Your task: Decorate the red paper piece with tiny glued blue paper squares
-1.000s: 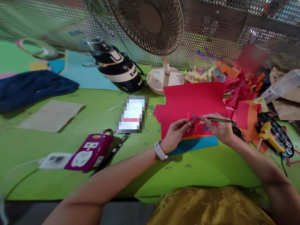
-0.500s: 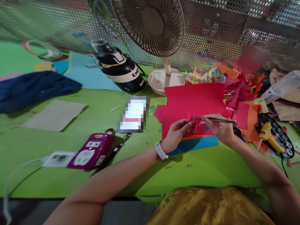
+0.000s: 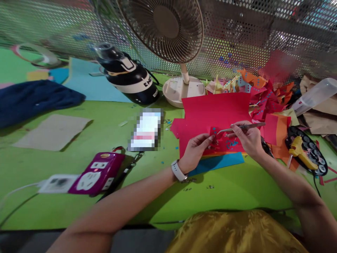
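Between thumb and fingers, my left hand (image 3: 197,149) pinches a small red paper piece (image 3: 213,130) that carries a few blue dots. My right hand (image 3: 246,140) grips a pair of metal tweezers (image 3: 243,127), their bent tip pointing left beside the red piece. Whether the tip holds a dot is too small to tell. Below both hands lie large red paper sheets (image 3: 216,109). A scatter of tiny blue paper bits (image 3: 231,144) rests on the red paper by my right hand. A blue paper strip (image 3: 221,162) shows at the near edge.
A fan (image 3: 183,91) and a black bottle (image 3: 129,77) stand at the back. Left are a phone (image 3: 146,130) and a purple power strip (image 3: 96,172). To the right lie dotted paper pieces (image 3: 263,91), a yellow glue gun (image 3: 300,154) and a clear plastic bottle (image 3: 314,96).
The tweezers' tip has pulled slightly down and away from the red piece, and their back end has tilted up. The view has shifted a little; the left hand keeps its pinch.
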A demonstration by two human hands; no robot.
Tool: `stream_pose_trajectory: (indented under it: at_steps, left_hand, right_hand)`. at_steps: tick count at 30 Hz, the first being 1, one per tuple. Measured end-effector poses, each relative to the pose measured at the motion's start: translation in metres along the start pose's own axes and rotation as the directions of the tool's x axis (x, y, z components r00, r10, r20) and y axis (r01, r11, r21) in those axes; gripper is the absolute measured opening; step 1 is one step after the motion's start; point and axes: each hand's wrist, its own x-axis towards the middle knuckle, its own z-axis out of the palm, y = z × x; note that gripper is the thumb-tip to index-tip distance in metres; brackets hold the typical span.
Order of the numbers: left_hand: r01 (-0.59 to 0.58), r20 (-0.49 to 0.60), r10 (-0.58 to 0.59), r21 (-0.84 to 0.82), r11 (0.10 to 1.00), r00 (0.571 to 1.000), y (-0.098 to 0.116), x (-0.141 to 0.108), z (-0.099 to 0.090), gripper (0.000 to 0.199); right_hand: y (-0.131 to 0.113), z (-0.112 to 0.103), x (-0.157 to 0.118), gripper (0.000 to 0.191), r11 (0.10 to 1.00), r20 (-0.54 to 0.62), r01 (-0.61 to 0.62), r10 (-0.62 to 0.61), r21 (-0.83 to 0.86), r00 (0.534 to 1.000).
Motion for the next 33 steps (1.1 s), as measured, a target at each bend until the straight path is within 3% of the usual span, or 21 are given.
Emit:
stream_pose_trajectory:
  at_steps: [33]
  left_hand:
    - [0.003, 0.000, -0.003, 0.025, 1.000, 1.000, 0.000, -0.001, 0.000, 0.028]
  right_hand:
    - [0.010, 0.001, -0.003, 0.030, 1.000, 0.004, 0.016, -0.016, -0.010, 1.000]
